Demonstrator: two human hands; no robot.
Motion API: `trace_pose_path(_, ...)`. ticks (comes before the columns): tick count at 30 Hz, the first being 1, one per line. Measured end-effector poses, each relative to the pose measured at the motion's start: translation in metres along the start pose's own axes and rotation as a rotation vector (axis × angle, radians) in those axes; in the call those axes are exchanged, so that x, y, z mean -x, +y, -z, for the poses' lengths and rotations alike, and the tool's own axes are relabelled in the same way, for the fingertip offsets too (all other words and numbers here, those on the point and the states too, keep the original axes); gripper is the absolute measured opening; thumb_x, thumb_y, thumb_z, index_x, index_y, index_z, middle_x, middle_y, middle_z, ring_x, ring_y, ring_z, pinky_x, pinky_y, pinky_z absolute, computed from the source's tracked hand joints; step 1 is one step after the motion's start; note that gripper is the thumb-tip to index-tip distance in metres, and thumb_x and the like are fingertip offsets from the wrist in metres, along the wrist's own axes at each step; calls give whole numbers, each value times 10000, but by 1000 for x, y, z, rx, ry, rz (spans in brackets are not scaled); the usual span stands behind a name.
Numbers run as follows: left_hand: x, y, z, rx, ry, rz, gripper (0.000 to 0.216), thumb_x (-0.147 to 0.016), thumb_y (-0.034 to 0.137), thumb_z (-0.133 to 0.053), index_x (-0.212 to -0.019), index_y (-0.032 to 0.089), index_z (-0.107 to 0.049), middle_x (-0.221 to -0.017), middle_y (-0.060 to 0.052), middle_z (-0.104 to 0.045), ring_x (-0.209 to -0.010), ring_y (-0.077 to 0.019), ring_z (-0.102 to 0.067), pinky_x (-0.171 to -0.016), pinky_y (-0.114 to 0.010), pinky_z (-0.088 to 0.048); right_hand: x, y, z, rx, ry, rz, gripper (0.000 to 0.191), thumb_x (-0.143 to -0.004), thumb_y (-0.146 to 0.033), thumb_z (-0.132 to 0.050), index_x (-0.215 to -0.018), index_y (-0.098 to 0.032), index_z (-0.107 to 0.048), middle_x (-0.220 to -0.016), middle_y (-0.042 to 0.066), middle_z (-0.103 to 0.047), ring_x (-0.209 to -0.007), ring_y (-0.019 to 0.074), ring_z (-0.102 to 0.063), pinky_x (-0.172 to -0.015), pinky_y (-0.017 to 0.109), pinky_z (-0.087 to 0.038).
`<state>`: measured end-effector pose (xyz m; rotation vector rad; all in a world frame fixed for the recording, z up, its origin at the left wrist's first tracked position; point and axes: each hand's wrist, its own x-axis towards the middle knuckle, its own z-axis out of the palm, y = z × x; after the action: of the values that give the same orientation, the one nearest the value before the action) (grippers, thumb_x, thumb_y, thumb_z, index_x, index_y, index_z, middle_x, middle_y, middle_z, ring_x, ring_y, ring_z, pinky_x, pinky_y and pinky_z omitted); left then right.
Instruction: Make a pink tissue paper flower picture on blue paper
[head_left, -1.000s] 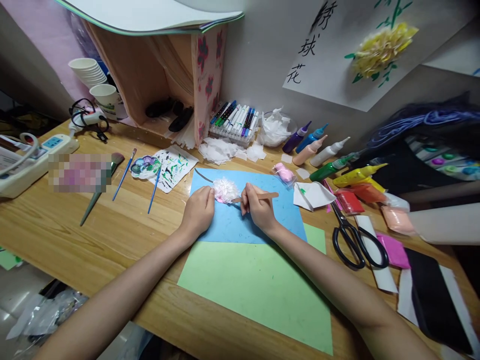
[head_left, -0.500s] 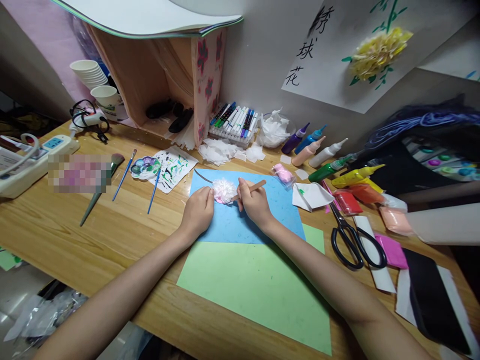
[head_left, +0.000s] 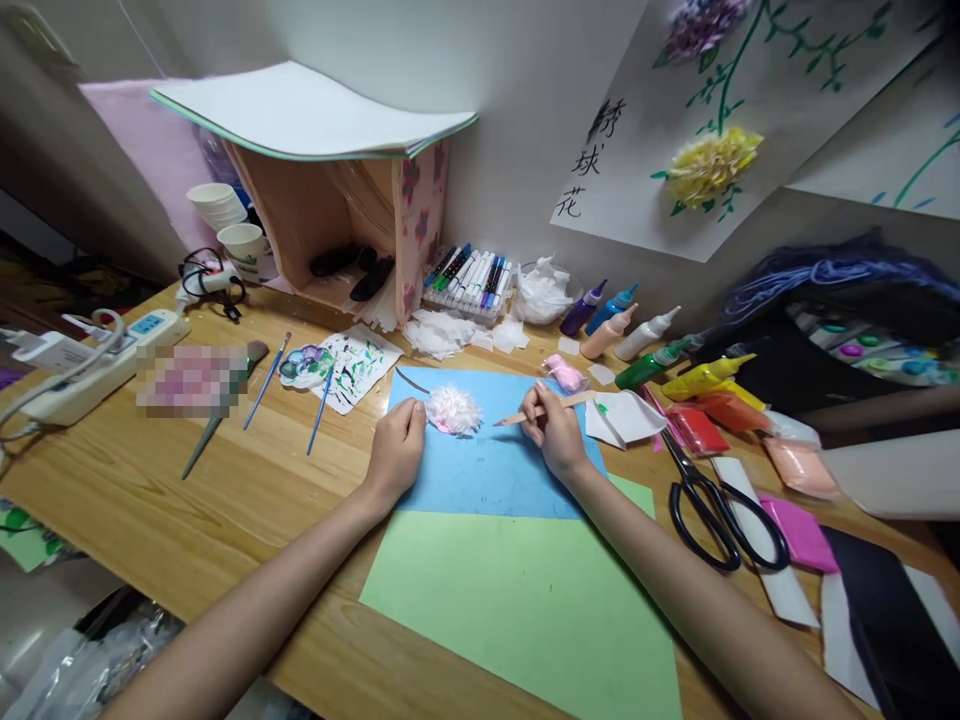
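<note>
My left hand (head_left: 397, 447) is closed, its thumb and forefinger right at the left edge of a fluffy white paper flower (head_left: 454, 408) with a touch of pink below. Whether those fingers pinch anything is hidden. The flower sits on a blue sheet (head_left: 465, 480), near a dark curved line drawn at its upper left. To the right of the flower, my right hand (head_left: 555, 435) grips a slim wooden stick (head_left: 576, 399) with a pointed tip. That tip hovers over the blue sheet, apart from the petals. A green sheet (head_left: 517, 600) extends toward me below the blue one.
Glue bottles (head_left: 641, 335) and clay packs (head_left: 694, 427) line the right side, with black-handled scissors (head_left: 739, 505) nearer. Markers (head_left: 471, 278) and white paper scraps (head_left: 442, 333) lie behind. Paintbrushes (head_left: 262, 390) and a power strip (head_left: 112, 370) are on the left.
My right hand has drawn the wooden stick away from the flower, to the right. My left hand stays beside the flower. The camera view has tilted up somewhat.
</note>
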<state>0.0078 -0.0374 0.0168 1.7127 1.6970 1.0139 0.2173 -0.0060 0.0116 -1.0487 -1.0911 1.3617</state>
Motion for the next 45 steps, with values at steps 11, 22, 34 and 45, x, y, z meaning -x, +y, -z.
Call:
trace_pose_path(11, -83, 1, 20, -420, 19, -268, 124, -827, 244, -527, -932, 182, -552, -967, -79, -571, -948, -222, -509, -811, -334, -409, -16, 2, 21, -51, -267, -155, 262, -832, -438, -491, -802, -181, -524, -402, -118, -200, -375, 62, -105, -346, 184, -211)
trace_pose_path(22, -119, -8, 7, -577, 31, -294, 182, -784, 197, -569, -964, 182, -592, -997, -98, -647, -954, -262, -577, -776, -336, -422, -46, -1, 40, 47, -443, -161, 259, -772, -381, -617, -877, -162, -527, -396, -125, -288, -337, 30, -170, -379, 203, -83)
trace_pose_path(34, -108, 9, 23, -235, 52, -311, 167, -826, 204, -502, -940, 174, -620, -928, -65, -674, -860, -181, -612, -780, -289, -454, -48, -16, 36, 62, -393, -53, 257, -768, -405, -616, -763, -160, -539, -504, -68, -469, -409, 73, -416, -460, 222, -324)
trace_pose_path(45, -6, 24, 36, 270, -460, -73, 150, -789, 312, -593, -782, 186, -673, -795, -18, -682, -753, -149, -595, -699, -254, -444, 34, -22, 3, 468, -347, 438, 158, -928, -271, -380, -1022, -203, -487, -770, 40, -637, -706, 160, -605, -659, 309, -449)
